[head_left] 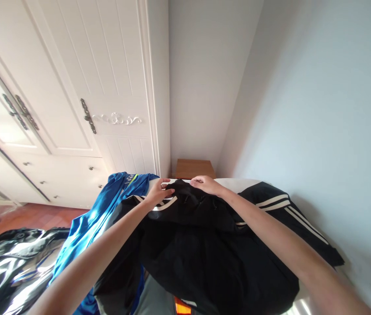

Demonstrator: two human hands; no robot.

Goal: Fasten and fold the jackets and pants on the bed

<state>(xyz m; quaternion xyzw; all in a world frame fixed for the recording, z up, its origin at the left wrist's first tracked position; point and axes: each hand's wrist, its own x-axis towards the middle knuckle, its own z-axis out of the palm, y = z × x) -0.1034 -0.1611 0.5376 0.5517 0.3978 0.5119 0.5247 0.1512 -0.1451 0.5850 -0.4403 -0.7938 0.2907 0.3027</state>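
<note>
A black garment with white stripes on its sleeves lies spread out in front of me, its collar end farthest away. My left hand is at the left side of the collar, thumb and fingers closed on the black cloth. At the collar's right side, my right hand pinches the fabric with its fingertips. The right sleeve stretches toward the wall. Blue clothing lies to the left of the black garment, partly beneath it.
A white wardrobe stands at the left and a pale wall rises at the right. Behind the collar is a brown wooden box or stool. A shiny clear plastic bag sits at the lower left.
</note>
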